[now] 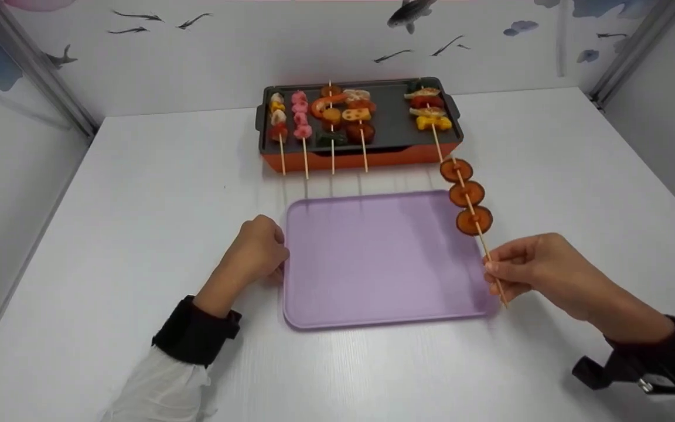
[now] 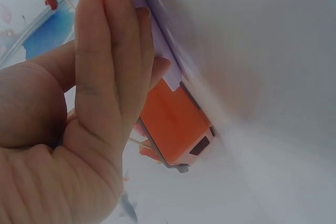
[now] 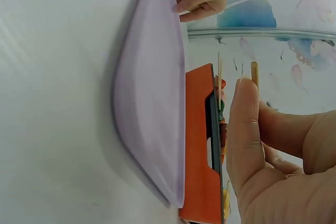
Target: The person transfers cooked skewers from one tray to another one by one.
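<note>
My right hand (image 1: 539,272) pinches the bare lower end of a wooden skewer (image 1: 471,202) between thumb and fingers. Three round, dark-rimmed orange-brown slices are threaded on its upper part. The skewer slants over the right edge of a lilac rectangular tray (image 1: 372,258), its tip near the grill's front right corner. At the tray's left edge, my left hand (image 1: 258,249) grips the rim; in the left wrist view its fingers (image 2: 113,51) lie along the tray's edge. The right wrist view shows the skewer's butt end (image 3: 254,72) protruding past a fingertip.
Behind the tray stands a toy grill (image 1: 393,129) with an orange base and dark top. Several skewers of mixed pieces lie on it, most to the left and one skewer (image 1: 428,111) at the right, their sticks overhanging the front. Patterned white panels (image 1: 326,47) enclose the white table (image 1: 167,170).
</note>
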Demonstrator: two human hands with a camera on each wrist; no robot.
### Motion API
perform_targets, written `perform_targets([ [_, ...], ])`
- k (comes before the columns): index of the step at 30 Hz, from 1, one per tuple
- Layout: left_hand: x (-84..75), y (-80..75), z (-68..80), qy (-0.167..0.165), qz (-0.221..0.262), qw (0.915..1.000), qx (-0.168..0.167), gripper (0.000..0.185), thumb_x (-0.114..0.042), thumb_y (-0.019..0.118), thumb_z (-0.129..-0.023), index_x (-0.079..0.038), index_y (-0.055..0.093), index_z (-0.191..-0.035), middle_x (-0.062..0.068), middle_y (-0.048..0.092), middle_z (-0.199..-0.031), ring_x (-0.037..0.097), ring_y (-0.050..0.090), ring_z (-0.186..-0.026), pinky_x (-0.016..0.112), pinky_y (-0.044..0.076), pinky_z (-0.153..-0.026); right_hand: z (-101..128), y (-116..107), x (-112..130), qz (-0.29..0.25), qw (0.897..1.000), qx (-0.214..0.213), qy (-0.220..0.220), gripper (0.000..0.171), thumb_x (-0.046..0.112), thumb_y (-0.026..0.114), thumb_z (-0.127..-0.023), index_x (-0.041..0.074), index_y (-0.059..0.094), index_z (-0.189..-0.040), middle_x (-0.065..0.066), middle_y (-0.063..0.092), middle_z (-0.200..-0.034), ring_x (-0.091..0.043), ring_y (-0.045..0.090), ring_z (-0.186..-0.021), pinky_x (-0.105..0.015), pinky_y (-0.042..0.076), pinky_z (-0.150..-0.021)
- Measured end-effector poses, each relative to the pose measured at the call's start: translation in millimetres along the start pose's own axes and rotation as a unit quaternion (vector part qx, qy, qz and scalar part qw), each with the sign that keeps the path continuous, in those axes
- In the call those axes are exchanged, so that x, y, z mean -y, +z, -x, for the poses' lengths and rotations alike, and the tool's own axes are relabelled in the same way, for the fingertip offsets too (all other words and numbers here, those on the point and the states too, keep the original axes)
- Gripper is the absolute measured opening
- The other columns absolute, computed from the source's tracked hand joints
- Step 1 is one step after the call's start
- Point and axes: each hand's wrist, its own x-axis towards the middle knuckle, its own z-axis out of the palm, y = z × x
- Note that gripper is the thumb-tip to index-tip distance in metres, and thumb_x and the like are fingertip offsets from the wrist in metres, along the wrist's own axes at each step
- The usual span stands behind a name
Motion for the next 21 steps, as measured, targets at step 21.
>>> perform_targets([
  [21,-0.2,-0.7,0.4,-0.015,0.017,0.9997,0.011,0.014,0.008,0.056,-0.092,0.006,0.07,-0.089,0.014,0.069,-0.074,0.017,0.068,-0.054,0.024,0.05,-0.048,20.4,20.3,-43.1,-0.002,0.997,0.045,0.068,0.028,0.019,0.072,-0.101,-0.009,0.074,-0.103,-0.011,0.075,-0.078,-0.016,0.072,-0.065,-0.033,0.063,-0.063],
])
